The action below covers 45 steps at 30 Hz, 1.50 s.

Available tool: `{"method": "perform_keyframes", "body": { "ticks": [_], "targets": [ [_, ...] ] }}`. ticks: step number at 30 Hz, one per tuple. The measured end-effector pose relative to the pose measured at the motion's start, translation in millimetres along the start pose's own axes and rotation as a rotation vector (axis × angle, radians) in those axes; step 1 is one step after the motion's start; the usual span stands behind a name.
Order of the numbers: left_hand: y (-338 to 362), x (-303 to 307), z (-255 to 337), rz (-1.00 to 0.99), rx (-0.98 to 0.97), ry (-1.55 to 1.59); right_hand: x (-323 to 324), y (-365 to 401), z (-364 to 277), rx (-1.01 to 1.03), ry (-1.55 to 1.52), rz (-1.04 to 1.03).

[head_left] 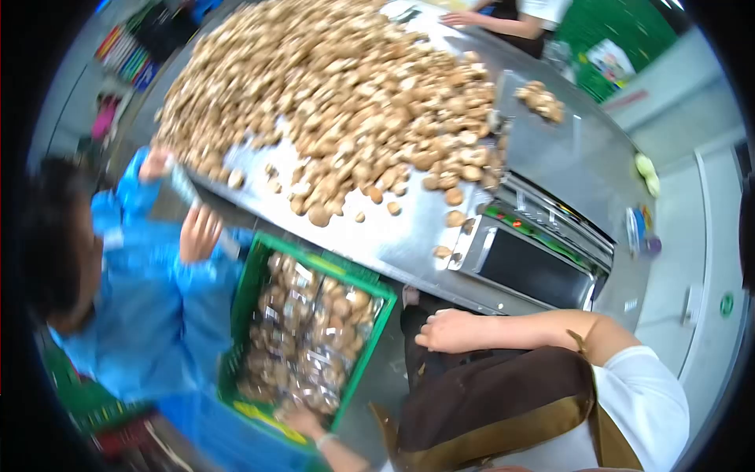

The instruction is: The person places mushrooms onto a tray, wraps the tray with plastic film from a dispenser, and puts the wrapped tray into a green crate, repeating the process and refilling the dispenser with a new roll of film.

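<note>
My left hand (303, 422) is at the near edge of a green plastic crate (368, 358), overlapping its rim; its fingers are blurred and partly hidden there. Clear-wrapped packs of brown mushrooms (307, 330) fill the crate. My right arm is bent across my front, over a brown apron. At its end, my right hand (450, 330) is closed with fingers curled, just below the steel table's edge, and nothing shows in it. The large heap of loose mushrooms (338, 86) covers much of the steel table (393, 244) beyond.
A co-worker in blue (157, 291) stands left of the crate, holding a pale, blurred item (185, 185) between both hands. A dark-topped device (535, 267) is set at the table's right. Another person's arm (491, 22) reaches in at the far side. A small mushroom cluster (540, 101) lies apart.
</note>
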<state>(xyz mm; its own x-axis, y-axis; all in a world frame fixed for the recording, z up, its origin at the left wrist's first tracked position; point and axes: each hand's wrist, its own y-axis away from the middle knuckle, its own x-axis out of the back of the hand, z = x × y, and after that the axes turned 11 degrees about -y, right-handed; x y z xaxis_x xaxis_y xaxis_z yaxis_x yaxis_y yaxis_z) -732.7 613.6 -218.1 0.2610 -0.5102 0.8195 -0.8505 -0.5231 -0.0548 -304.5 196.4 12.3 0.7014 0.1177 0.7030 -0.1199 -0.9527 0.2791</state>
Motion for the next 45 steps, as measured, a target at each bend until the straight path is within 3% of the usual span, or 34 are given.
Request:
{"method": "perform_keyframes", "body": {
  "ticks": [1, 3, 5, 8, 11, 13, 15, 16, 17, 19, 21, 22, 23, 24, 25, 27, 31, 34, 37, 38, 39, 42, 45],
  "targets": [
    [-9.3, 12.7, 1.2, -0.112, -0.112, -0.016, -5.0, 3.1, 6.1, 0.008, 0.050, 0.008],
    [-43.8, 50.5, 2.2, -0.500, 0.641, 0.691, -12.1, 12.9, 15.3, 0.012, 0.059, 0.050],
    [-43.4, 32.0, -12.7, -0.549, 0.888, 1.072, -5.9, 24.8, 23.8, 0.003, 0.050, 0.081],
    [-102.1, 67.7, -6.1, -0.079, 0.736, 0.896, 6.2, 58.8, 40.6, -0.049, -0.006, 0.177],
    [-152.3, 166.3, 34.5, 0.359, 0.581, 0.730, 17.5, 107.4, 59.0, -0.154, -0.066, 0.249],
    [-212.7, 332.9, 124.8, 0.346, 0.351, 0.928, 22.9, 143.9, 74.5, -0.184, -0.115, 0.341],
    [-269.5, 353.7, 184.9, 0.487, -0.048, 1.057, 47.2, 183.6, 85.4, -0.231, -0.220, 0.409],
    [-302.5, 407.8, 226.1, 0.660, -0.215, 0.918, 58.1, 203.7, 92.0, -0.244, -0.288, 0.498],
    [-327.7, 448.4, 263.7, 0.592, -0.308, 0.979, 66.4, 223.4, 100.9, -0.255, -0.359, 0.585],
    [-373.9, 536.1, 349.4, 0.480, -0.461, 1.255, 81.0, 266.4, 132.0, -0.223, -0.096, 0.974],
    [-420.5, 585.9, 436.9, 0.399, -0.575, 1.382, 104.2, 310.3, 173.3, -0.420, 0.013, 1.179],
    [-448.8, 606.2, 477.1, 0.371, -0.771, 1.312, 109.4, 328.8, 199.8, -0.493, -0.152, 1.366],
    [-475.5, 614.9, 524.3, 0.109, -0.825, 1.298, 119.9, 346.4, 227.2, -0.565, -0.326, 1.463],
    [-491.8, 649.2, 559.9, -0.031, -0.963, 1.267, 130.6, 362.3, 255.3, -0.635, -0.510, 1.554],
    [-505.6, 681.7, 595.6, -0.179, -1.098, 1.224, 141.2, 377.1, 286.3, -0.706, -0.625, 1.573],
    [-538.9, 715.3, 668.3, -0.101, -1.355, 1.018, 151.5, 394.5, 357.5, -0.818, -0.685, 1.566],
    [-566.7, 745.1, 776.6, -0.197, -1.389, 0.725, 174.7, 387.3, 466.9, -0.840, -0.793, 1.583],
    [-566.6, 754.0, 814.1, -0.254, -1.363, 0.545, 190.4, 368.7, 521.6, -0.725, -0.692, 1.603],
    [-565.7, 744.4, 825.9, -0.342, -1.460, 0.817, 200.0, 354.0, 537.1, -0.721, -0.634, 1.560],
    [-561.2, 741.4, 823.4, -0.547, -1.483, 0.980, 200.5, 354.0, 536.5, -0.715, -0.628, 1.569],
    [-554.9, 736.4, 821.5, -0.493, -1.459, 1.009, 202.2, 357.0, 534.2, -0.707, -0.613, 1.581],
    [-520.2, 731.2, 791.2, -0.293, -1.416, 1.045, 202.8, 378.1, 479.5, -0.678, -0.679, 1.539],
    [-457.8, 732.2, 733.1, -0.265, -1.336, 1.037, 183.4, 400.1, 405.9, -0.648, -0.673, 1.513]
  ]
}}
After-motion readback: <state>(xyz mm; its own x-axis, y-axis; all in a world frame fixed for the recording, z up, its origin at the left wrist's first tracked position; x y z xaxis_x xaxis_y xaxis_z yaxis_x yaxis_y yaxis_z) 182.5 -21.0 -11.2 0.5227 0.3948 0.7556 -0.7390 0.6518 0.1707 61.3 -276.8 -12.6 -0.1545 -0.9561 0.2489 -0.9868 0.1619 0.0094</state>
